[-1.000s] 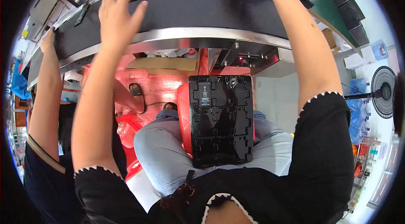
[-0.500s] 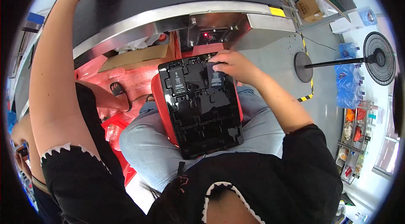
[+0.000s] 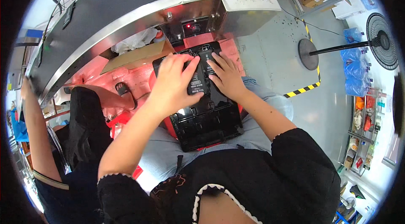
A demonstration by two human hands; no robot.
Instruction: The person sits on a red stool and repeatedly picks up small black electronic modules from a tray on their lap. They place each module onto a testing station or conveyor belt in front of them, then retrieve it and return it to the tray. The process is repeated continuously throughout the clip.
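Observation:
A black moulded tray [image 3: 211, 135] with shaped pockets lies across my lap, on something red. Over its upper left part, my left hand [image 3: 171, 82] grips a flat black battery [image 3: 196, 84] with pale print, thumb at the lower end and fingers at the upper. Another flat black battery [image 3: 206, 60] is close beside it, by the tray's far edge. My right hand [image 3: 229, 77] rests there with fingers spread, their tips touching that battery's right side. My left hand hides the tray's far left pockets.
A dark worktop with a metal edge [image 3: 147, 13] runs across the far side. Beneath it stand a cardboard box [image 3: 139, 57] and a metal unit with a red light [image 3: 188, 26]. Another person's arm [image 3: 38, 135] is at left. A standing fan [image 3: 308, 54] is at right.
My left hand has come back from the worktop at far left to the tray, with a battery in it. My right hand has loosened its hold and spread its fingers.

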